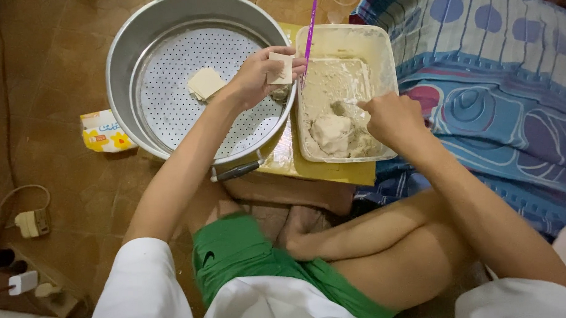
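My left hand (261,75) holds a pale square dough wrapper (282,67) over the right rim of a round perforated metal steamer tray (120,70). One folded dumpling (206,83) lies on the tray's holed floor. My right hand (389,116) is shut on a small utensil (342,107) dipped in a white rectangular plastic container (385,45) of pale filling (331,132). A purple stick (310,26) leans at the container's left edge.
A yellow board (333,171) lies under the container, with a dark-handled knife (236,172) at its left. A small yellow and white carton (105,131) sits left of the tray. Plugs and a cable (28,218) lie at the far left. A blue patterned bedsheet (493,76) is to the right.
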